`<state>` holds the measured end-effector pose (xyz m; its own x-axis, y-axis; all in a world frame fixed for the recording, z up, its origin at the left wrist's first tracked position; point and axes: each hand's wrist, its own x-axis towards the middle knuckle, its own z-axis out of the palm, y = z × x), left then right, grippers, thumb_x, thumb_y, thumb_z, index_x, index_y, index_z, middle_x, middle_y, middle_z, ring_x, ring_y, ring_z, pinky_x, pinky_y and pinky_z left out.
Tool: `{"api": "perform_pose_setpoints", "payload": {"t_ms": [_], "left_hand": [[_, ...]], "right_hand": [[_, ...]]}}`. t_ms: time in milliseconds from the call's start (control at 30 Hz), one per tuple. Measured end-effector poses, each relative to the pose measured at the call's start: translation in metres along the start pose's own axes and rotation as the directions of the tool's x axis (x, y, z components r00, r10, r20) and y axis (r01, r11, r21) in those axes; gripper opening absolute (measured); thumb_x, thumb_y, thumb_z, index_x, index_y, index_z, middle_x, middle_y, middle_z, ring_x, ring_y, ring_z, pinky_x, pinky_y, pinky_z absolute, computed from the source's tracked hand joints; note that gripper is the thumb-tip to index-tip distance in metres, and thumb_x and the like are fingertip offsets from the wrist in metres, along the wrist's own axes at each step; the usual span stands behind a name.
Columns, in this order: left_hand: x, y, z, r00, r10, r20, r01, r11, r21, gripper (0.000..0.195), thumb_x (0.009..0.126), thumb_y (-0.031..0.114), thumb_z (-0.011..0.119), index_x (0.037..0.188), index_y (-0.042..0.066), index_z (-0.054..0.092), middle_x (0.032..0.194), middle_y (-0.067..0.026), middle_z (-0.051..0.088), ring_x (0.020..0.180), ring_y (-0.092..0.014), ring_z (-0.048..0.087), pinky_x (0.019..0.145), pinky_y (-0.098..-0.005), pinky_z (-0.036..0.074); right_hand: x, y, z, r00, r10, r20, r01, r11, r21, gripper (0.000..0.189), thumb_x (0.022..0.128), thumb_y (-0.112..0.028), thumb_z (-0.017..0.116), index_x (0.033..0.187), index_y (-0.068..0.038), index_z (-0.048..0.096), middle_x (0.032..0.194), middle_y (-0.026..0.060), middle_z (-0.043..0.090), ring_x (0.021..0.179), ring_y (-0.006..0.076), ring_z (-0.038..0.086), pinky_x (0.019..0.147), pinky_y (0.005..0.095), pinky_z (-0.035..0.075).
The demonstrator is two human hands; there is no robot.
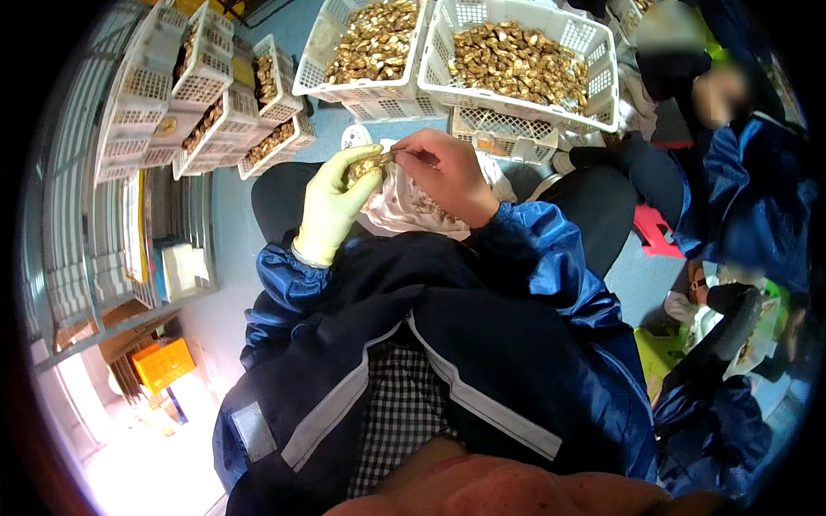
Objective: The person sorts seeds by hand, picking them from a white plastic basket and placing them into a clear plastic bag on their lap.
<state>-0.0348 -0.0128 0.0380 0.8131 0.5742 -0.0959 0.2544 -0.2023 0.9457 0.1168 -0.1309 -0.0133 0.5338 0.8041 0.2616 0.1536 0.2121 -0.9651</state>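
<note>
My left hand (339, 190) wears a pale yellow-green glove and holds a brown, mushroom-like piece (365, 169) between thumb and fingers. From the right, my bare right hand (445, 171) meets it, thumb and forefinger pinched at the piece's edge. Whether a small tool sits in that pinch is hidden by the fingers. Below both hands, a white plastic bag (413, 209) lies open between my knees, with dark scraps in it.
Ahead stand a left white crate (316, 74) and a right white crate (516, 102), both with many brown pieces. Stacked crates (210, 145) line the left side. Co-workers in blue sleeves (742, 161) sit at right, near a red stool (655, 231).
</note>
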Motion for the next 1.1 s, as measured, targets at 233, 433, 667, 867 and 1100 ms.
{"api": "perform_pose_setpoints", "payload": {"t_ms": [233,433,667,867,1100], "left_hand": [[0.004,0.0,0.005,0.987,0.142,-0.07,-0.13,0.978,0.163,0.032,0.088,0.0,0.066,0.12,0.0,0.063,0.112,-0.0085,0.066,0.097,-0.012,0.062,0.085,-0.025,0.049],[0.006,0.006,0.009,0.933,0.354,-0.062,-0.29,0.842,0.454,0.033,0.083,-0.001,0.068,0.115,0.004,0.066,0.107,-0.0111,0.067,0.095,-0.021,0.065,0.086,-0.0297,0.05],[0.006,0.007,0.011,0.852,0.523,-0.017,-0.413,0.693,0.591,0.033,0.08,-0.005,0.069,0.112,0.004,0.066,0.108,-0.012,0.067,0.101,-0.025,0.064,0.09,-0.0332,0.049],[0.011,0.002,0.011,0.806,0.592,0.02,-0.483,0.638,0.6,0.031,0.081,-0.008,0.067,0.109,0.003,0.065,0.11,-0.0119,0.066,0.106,-0.026,0.062,0.095,-0.0345,0.047],[0.012,-0.002,0.011,0.751,0.661,0.015,-0.515,0.57,0.64,0.028,0.08,-0.009,0.067,0.105,0.003,0.065,0.11,-0.0138,0.066,0.106,-0.029,0.062,0.095,-0.0366,0.048]], "right_hand": [[-0.002,0.002,-0.004,0.999,-0.032,0.02,0.03,0.993,0.117,0.011,0.091,-0.008,0.064,0.089,0.002,0.063,0.096,0.0082,0.069,0.087,0.0111,0.063,0.075,0.0253,0.051],[-0.001,0.009,-0.005,0.977,0.208,0.051,-0.213,0.914,0.346,0.009,0.09,-0.006,0.064,0.087,0.003,0.062,0.094,0.0088,0.068,0.086,0.0109,0.063,0.078,0.0267,0.052],[-0.002,0.016,-0.004,0.989,0.141,0.044,-0.145,0.872,0.468,0.007,0.088,-0.005,0.066,0.087,0.001,0.063,0.097,0.011,0.069,0.086,0.0105,0.063,0.079,0.0258,0.051],[-0.002,0.012,0.004,0.994,0.108,-0.033,-0.08,0.881,0.467,0.013,0.089,-0.009,0.065,0.085,0.003,0.062,0.075,0.0075,0.067,0.06,0.0104,0.063,0.053,0.025,0.05],[-0.003,0.007,-0.001,0.964,0.249,0.093,-0.246,0.705,0.665,0.014,0.091,-0.011,0.066,0.087,0.001,0.061,0.076,0.0095,0.067,0.064,0.0133,0.065,0.056,0.0258,0.052]]}}
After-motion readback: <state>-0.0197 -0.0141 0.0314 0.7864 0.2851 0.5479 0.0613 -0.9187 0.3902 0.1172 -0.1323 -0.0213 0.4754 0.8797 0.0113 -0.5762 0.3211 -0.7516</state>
